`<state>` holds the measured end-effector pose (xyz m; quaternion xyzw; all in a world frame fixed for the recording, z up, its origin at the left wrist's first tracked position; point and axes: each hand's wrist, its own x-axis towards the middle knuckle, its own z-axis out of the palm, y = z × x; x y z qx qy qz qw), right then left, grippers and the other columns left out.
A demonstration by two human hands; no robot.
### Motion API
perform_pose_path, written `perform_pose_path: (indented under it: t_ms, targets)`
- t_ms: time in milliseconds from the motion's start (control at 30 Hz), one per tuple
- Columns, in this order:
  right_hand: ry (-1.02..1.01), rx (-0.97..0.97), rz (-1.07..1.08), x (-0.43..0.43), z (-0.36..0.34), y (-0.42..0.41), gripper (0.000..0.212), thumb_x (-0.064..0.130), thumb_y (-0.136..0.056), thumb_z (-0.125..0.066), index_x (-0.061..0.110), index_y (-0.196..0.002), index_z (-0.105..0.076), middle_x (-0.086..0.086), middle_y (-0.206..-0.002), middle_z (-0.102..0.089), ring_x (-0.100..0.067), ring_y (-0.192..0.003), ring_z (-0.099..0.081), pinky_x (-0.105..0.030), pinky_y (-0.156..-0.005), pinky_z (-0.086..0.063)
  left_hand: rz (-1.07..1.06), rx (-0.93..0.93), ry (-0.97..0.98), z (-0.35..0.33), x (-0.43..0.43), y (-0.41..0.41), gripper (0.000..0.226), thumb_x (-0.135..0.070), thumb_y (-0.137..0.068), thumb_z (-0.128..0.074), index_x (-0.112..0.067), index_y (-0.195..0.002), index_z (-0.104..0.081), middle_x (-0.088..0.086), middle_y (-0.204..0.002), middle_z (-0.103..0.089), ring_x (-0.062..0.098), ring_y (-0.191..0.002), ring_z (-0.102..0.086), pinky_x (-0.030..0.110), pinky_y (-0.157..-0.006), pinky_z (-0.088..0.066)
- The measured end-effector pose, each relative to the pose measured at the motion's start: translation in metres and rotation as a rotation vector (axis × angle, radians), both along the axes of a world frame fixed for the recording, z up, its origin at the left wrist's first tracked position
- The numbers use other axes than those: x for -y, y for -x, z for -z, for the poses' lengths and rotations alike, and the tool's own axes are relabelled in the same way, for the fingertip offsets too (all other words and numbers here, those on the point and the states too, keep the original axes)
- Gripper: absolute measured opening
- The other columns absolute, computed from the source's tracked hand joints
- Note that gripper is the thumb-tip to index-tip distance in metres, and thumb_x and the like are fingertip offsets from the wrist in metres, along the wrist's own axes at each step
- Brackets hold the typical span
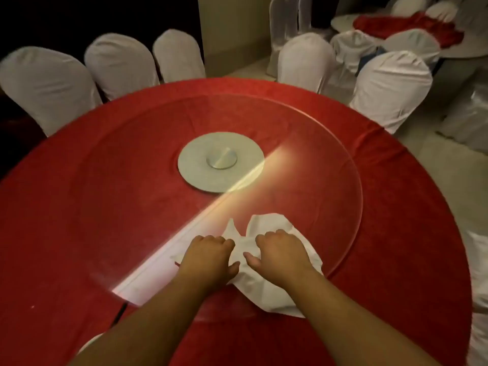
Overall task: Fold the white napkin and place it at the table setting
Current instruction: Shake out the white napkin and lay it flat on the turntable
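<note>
Both hands are down on the white napkin, knuckles up and fingers curled; the left hand bunches the cloth's left part under its fingers, thumb tucked toward the middle; the right hand sits just beside it with fingers bent over a raised fold and the thumb stretched flat toward the other hand; whether either truly pinches the cloth or only presses it, I cannot tell. The napkin lies crumpled at the near edge of the glass turntable, its lower corner spilling onto the red tablecloth; a small peak of fabric stands up between the hands and a wider flap rises behind the right one. A bright streak of reflected light crosses the glass from the left hand toward the round metal hub at the table's centre. White-covered chairs ring the far side; a second table with a heap of red cloth stands well apart, far right.
</note>
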<state>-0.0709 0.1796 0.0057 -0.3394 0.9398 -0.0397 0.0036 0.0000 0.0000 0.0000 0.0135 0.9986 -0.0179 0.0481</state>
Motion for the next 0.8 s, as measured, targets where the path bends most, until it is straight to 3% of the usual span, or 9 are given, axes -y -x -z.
perform_pose_path:
  t_ms: [167, 333, 467, 600, 733, 800]
  targets:
    - [-0.002, 0.087, -0.022, -0.011, 0.064, -0.009, 0.045, 0.067, -0.087, -0.039, 0.024, -0.077, -0.046, 0.000, -0.080, -0.063, -0.023, -0.077, -0.057, -0.034, -0.058, -0.032, 0.025, 0.142, -0.039, 0.054, -0.010, -0.002, 0.039, -0.046, -0.089, -0.058, -0.025, -0.120, -0.061, -0.002, -0.114, -0.068, 0.025, -0.102, -0.062, 0.037, -0.081, -0.042]
    - [-0.036, 0.133, -0.065, -0.014, 0.103, -0.024, 0.042, 0.061, -0.087, -0.043, 0.022, -0.086, -0.059, -0.001, -0.084, -0.063, -0.024, -0.078, -0.057, -0.035, -0.059, -0.035, 0.039, 0.183, -0.053, 0.081, -0.009, -0.005, 0.035, -0.029, -0.087, -0.058, -0.024, -0.122, -0.056, 0.000, -0.118, -0.062, 0.027, -0.103, -0.061, 0.039, -0.084, -0.042]
    - [-0.030, 0.135, -0.049, -0.013, 0.110, -0.032, 0.045, 0.063, -0.085, -0.045, 0.022, -0.093, -0.060, -0.001, -0.089, -0.060, -0.023, -0.079, -0.054, -0.035, -0.060, -0.035, 0.085, 0.166, -0.049, 0.086, -0.005, 0.000, 0.021, -0.033, -0.086, -0.056, -0.019, -0.102, -0.059, 0.002, -0.099, -0.068, 0.029, -0.086, -0.066, 0.039, -0.072, -0.040]
    - [-0.066, 0.160, -0.017, -0.006, 0.102, -0.037, 0.053, 0.069, -0.082, -0.046, 0.021, -0.098, -0.058, -0.001, -0.088, -0.058, -0.022, -0.076, -0.052, -0.035, -0.060, -0.035, 0.059, 0.120, -0.065, 0.081, -0.005, 0.006, 0.021, -0.040, -0.090, -0.048, -0.020, -0.088, -0.056, 0.001, -0.083, -0.069, 0.027, -0.068, -0.061, 0.036, -0.064, -0.032]
    - [-0.092, 0.162, 0.084, 0.001, 0.081, -0.033, 0.020, 0.030, -0.092, -0.050, 0.018, -0.105, -0.058, -0.003, -0.098, -0.062, -0.023, -0.083, -0.055, -0.035, -0.063, -0.034, 0.079, -0.011, -0.067, 0.058, -0.001, 0.013, 0.031, -0.036, -0.090, -0.037, -0.017, -0.090, -0.061, 0.004, -0.077, -0.069, 0.031, -0.067, -0.063, 0.035, -0.062, -0.029]
    - [-0.133, 0.160, 0.148, -0.001, 0.064, -0.026, 0.020, 0.017, -0.090, -0.050, 0.017, -0.108, -0.060, -0.004, -0.099, -0.062, -0.024, -0.086, -0.057, -0.035, -0.063, -0.035, 0.079, -0.003, -0.018, 0.039, 0.005, 0.014, 0.018, -0.021, -0.084, -0.044, -0.016, -0.089, -0.060, 0.004, -0.076, -0.067, 0.031, -0.066, -0.061, 0.036, -0.060, -0.027]
